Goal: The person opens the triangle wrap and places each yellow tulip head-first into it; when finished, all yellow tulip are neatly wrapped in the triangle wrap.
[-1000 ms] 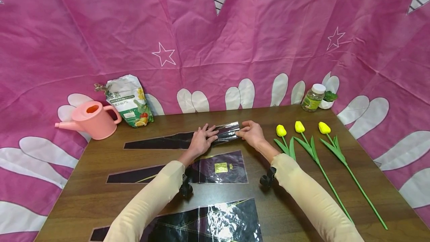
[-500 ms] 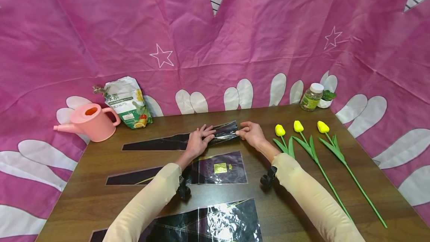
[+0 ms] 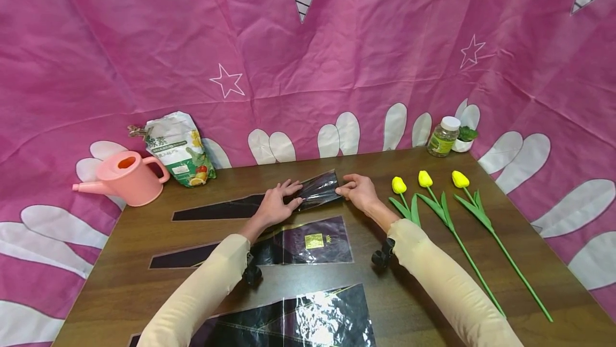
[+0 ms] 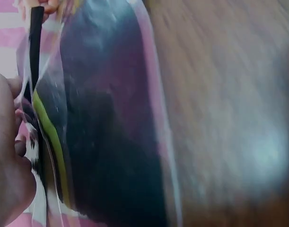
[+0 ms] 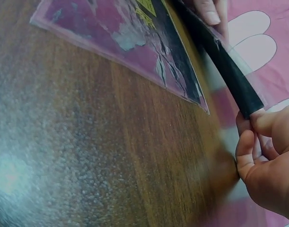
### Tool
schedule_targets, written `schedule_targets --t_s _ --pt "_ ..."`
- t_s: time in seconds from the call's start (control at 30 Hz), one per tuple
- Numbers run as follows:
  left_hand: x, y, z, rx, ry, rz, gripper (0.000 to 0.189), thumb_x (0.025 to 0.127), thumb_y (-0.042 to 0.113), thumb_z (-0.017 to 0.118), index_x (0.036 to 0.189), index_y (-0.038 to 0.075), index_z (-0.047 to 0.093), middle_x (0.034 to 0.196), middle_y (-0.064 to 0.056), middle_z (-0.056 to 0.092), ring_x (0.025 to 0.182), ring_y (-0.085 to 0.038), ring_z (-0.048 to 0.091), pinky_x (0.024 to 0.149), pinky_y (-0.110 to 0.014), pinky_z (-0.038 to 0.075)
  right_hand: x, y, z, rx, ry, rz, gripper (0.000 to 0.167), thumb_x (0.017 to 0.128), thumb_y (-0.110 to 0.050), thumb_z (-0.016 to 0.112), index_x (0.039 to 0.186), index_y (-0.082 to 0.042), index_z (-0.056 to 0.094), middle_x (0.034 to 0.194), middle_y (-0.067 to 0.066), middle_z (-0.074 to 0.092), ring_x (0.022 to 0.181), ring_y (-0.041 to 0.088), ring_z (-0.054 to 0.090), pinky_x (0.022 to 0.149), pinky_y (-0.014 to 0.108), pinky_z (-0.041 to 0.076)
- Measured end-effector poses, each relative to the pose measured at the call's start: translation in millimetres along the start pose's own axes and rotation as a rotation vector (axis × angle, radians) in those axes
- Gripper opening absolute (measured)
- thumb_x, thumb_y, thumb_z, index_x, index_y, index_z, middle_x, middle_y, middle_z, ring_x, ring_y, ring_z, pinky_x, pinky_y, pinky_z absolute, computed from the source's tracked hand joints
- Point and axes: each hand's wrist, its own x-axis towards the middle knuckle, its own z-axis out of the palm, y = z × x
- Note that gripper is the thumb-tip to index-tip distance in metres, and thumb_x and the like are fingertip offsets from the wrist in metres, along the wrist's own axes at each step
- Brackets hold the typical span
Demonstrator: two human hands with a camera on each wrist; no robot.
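A long tapered black plastic flower sleeve lies near the back of the table, its wide right end raised. My right hand pinches that end between thumb and fingers; in the right wrist view the right hand holds the corner of the dark sleeve edge-on. My left hand rests on the sleeve's middle with fingers extended. Below it lies a second sleeve with a gold square print. A third, larger sleeve lies at the front, shiny with glare and partly covered by the left forearm.
Three yellow tulips with long green stems lie at the right. A pink watering can and a white-green bag stand at the back left. A lidded jar and a small potted plant are at the back right.
My left hand has slid left along the sleeve and its fingers are less spread. The sleeve's right end has tilted up, with the right hand still pinching it. The head view has shifted slightly.
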Motion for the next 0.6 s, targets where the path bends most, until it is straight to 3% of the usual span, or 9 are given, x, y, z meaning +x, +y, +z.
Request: schedule_targets --t_s 0.17,0.33,0.47,0.6 --pt "-3.2 -6.6 -5.2 0.000 -0.033 0.005 0.047 0.095 0.015 0.068 0.139 0.001 0.058 0.144 -0.011 0.053 0.142 -0.030 0.036 0.117 -0.048 0.023 -1.5 -2 1 -0.008 0.009 0.007 0.051 0.089 -0.005 0.075 0.133 0.012 0.054 0.100 0.022 0.072 0.073 0.023 0.065 0.067 0.029 0.053" --pt "-3.5 -10.9 -4.6 -0.021 -0.013 -0.004 0.044 0.094 0.015 0.071 0.135 0.003 0.062 0.141 -0.010 0.056 0.141 -0.029 0.040 0.117 -0.047 0.025 -2.8 -2 1 -0.004 0.008 0.012 0.049 0.090 -0.004 0.074 0.132 0.012 0.054 0.100 0.022 0.072 0.072 0.021 0.066 0.068 0.029 0.054" --pt "-3.6 -12.5 -2.1 -0.036 0.047 -0.001 0.039 0.092 0.015 0.073 0.129 0.003 0.067 0.135 -0.011 0.061 0.137 -0.032 0.044 0.114 -0.052 0.028 -2.6 -2 1 0.016 0.017 0.002 0.044 0.091 0.000 0.071 0.129 0.013 0.055 0.097 0.023 0.072 0.069 0.019 0.065 0.066 0.028 0.055" --pt "-3.9 -14.1 -0.3 -0.115 0.141 0.024 0.034 0.090 0.013 0.076 0.122 0.002 0.072 0.126 -0.012 0.066 0.131 -0.033 0.051 0.112 -0.052 0.034 -2.1 -1 0 0.049 0.008 -0.018 0.041 0.092 0.001 0.069 0.128 0.015 0.055 0.098 0.025 0.072 0.071 0.021 0.068 0.064 0.025 0.054"
